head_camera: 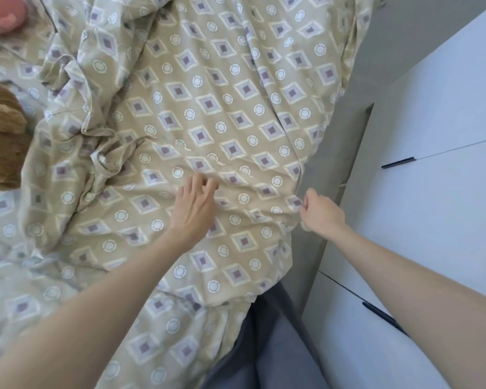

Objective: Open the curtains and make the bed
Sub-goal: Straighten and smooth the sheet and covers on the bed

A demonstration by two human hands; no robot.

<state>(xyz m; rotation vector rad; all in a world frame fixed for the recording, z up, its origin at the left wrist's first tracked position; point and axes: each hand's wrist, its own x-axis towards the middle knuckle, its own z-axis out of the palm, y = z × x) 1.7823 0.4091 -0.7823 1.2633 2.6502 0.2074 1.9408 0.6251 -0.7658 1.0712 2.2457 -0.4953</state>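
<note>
R hand (321, 214) fisted on duvet (208, 113) edge at bed's right side, beside white cabinet (432, 136); L hand (194, 204) over duvet, fingers loosely curled, gripping nothing; duvet rumpled across bed; brown plush (0, 136) at left.

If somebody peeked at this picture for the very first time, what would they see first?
Probably the big beige patterned duvet, rumpled across the middle of the bed. Two bare arms reach over it: the right hand grips its edge by the white cupboard, the left hand hovers mid-duvet. A brown plush toy peeks in at left.
</note>
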